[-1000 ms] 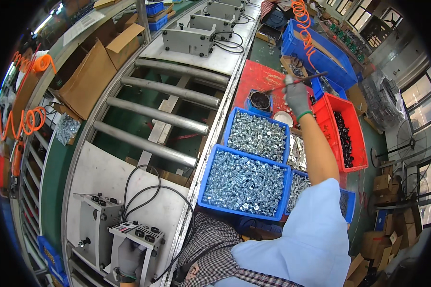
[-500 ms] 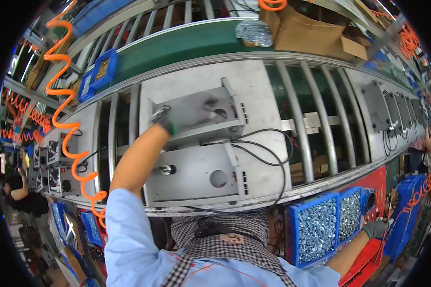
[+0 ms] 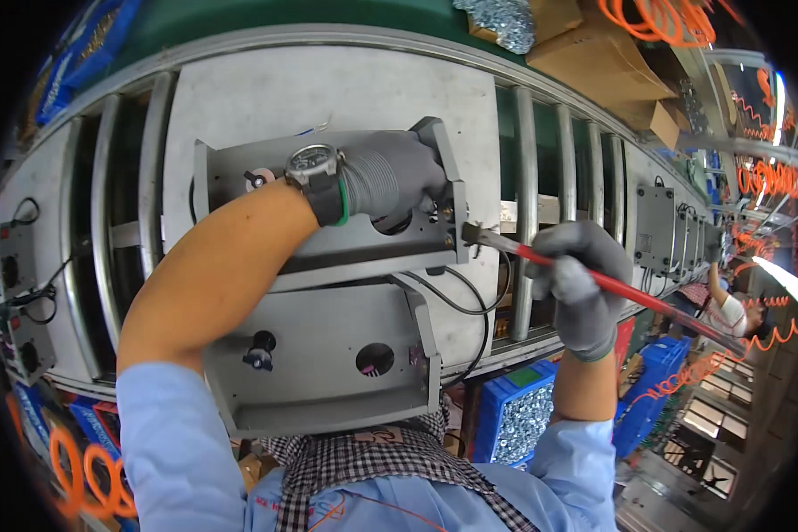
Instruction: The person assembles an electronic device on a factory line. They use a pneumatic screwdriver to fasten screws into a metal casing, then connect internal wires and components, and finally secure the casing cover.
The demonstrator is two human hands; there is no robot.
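Head view: left hand, grey-gloved with a wristwatch on the wrist, is sitting just above frame centre, fingers curled down and gripping the upper edge of a grey sheet-metal chassis. The chassis is lying on a flat metal plate of the roller conveyor, spanning centre to lower centre of the frame, with round holes and a black knob showing on its lower panel. Right hand, also grey-gloved, is sitting right of centre, closed around the red handle of a small brush; the brush's dark bristle end is pointing left and touching or just beside the chassis's right edge, can't tell which. The red handle is running off toward the right edge of the frame. A black cable is looping out from the chassis's right side, below the brush. Blue bin of silver screws is sitting lower right, just under the right forearm. More grey units are lining up on the conveyor at right. Cardboard boxes are sitting at upper right. Orange coiled air hose is hanging at lower left. Another person's hand is working at the far right.
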